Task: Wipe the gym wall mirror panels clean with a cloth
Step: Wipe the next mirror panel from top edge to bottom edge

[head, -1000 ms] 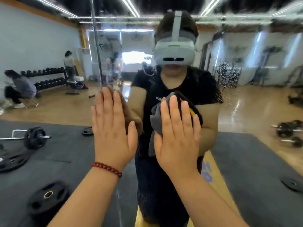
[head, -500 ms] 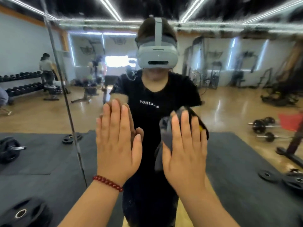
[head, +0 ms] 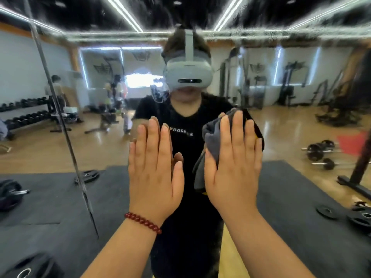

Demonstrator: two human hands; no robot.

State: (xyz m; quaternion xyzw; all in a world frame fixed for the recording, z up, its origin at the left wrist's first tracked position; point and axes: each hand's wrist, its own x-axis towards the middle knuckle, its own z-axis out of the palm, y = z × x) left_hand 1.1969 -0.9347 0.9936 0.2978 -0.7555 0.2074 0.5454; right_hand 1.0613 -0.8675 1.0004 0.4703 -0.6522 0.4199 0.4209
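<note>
The wall mirror (head: 291,121) fills the view and reflects the gym and a person in a headset. My right hand (head: 233,167) lies flat with straight fingers and presses a grey cloth (head: 210,141) with a yellow-and-black edge against the glass. Just left of it, my left hand (head: 154,167), with a red bead bracelet at the wrist, rests flat on the mirror with its fingers straight and together. A band of streaky residue (head: 261,34) runs across the top of the panel.
A slanted seam between mirror panels (head: 60,121) runs down the left side. Everything else is reflection: dumbbell racks at the left, weight plates and barbells on black mats, machines at the right, people in the distance.
Both hands and my view have shifted right along the mirror, so the panel seam has slid to the left. The cloth stays under my right hand.
</note>
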